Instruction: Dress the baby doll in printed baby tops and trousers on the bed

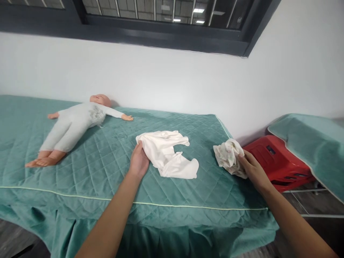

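Observation:
A white footed baby garment lies spread on the green quilted cover, its two legs pointing right. My left hand pinches the garment's left end, thumb on top and the other fingers partly hidden beneath. Farther right, my right hand is closed on a crumpled white cloth with a small coloured print. That cloth is bunched up near the right end of the cover, and its kind cannot be made out. On the left, a baby doll in pale clothing lies on its back, apart from both hands.
The green quilted cover drapes over the front edge of the bed-like surface. Beyond its right end sits a red plastic chair or crate, partly under another green cloth. A white wall with a dark-framed window stands behind.

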Tool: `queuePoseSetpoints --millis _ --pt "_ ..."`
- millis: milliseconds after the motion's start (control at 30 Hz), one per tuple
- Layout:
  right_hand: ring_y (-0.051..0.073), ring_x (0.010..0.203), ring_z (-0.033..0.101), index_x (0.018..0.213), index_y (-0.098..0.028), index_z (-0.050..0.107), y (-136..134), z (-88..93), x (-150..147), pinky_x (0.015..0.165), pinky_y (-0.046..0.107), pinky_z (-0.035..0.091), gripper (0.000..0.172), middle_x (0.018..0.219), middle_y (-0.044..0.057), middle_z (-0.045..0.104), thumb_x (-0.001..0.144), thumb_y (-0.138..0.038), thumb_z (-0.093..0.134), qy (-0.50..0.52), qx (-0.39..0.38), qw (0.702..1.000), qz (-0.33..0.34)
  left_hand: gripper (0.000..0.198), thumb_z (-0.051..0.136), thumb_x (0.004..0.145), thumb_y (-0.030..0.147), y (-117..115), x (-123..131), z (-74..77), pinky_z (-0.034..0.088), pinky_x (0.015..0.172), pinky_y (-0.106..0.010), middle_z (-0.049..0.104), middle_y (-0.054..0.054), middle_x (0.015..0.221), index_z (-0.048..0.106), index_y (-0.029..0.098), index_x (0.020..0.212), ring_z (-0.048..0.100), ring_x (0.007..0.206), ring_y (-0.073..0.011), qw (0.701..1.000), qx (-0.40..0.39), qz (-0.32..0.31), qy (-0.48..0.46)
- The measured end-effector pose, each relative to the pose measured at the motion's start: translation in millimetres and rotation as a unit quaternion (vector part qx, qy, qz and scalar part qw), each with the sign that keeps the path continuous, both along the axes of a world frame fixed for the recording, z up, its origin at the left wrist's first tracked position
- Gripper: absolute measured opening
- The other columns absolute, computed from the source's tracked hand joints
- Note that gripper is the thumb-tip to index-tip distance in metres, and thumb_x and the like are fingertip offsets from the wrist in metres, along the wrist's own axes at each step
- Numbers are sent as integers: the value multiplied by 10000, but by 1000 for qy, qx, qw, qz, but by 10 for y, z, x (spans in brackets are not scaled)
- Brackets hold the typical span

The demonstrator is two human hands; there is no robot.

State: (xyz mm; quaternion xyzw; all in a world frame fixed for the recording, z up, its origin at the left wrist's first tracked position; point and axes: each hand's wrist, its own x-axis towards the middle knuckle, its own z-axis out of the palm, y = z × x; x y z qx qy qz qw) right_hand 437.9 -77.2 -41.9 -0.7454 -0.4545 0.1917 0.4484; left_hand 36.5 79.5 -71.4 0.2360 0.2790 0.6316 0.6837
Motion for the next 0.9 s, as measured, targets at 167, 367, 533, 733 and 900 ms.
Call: queuePoseSetpoints --millis 167,367,533,733,900 --pt "309 1144 631 1346 -283 582 -24 10 -44 1019 447 505 590 1300 58 658 865 -625 585 11 6 1000 5 368 715 851 436 13 -5 2 502 1096 -385 694 -91 1296 702 184 1119 597 1289 -272 1000 -11 2 0" --pt "339 1300 545 1275 -237 605 -60 108 152 1144 520 389 548 1391 115 596 884 -613 525 -37 28 996 -71 379 785 789 353 -85 -14 33 533 1033 -407 739 -107 1181 698 172 1111 674 1161 -280 1000 -5 -11 25" --pt "333 1285 551 1342 -209 557 114 453 -209 1115 549 423 579 1401 149 565 890 -570 567 -122 87 987 -61 391 799 749 439 -60 -68 169 572 850 -362 773 -87 953 730 160 1014 716 961 -276 985 11 -10 174" --pt "256 1339 498 1365 -306 533 664 1044 -1560 1085 455 468 450 1454 60 519 933 -427 572 -120 188 947 232 234 815 724 369 5 -252 1071 472 694 -298 672 -31 647 701 174 663 631 697 -237 869 202 -55 448" --pt "237 1156 596 1256 -266 628 1104 1547 -2360 1002 417 464 391 1282 33 655 867 -262 591 -138 158 869 448 81 672 816 248 -207 -338 1935 453 816 -307 708 -2 767 742 213 840 640 782 -212 653 418 -62 629"
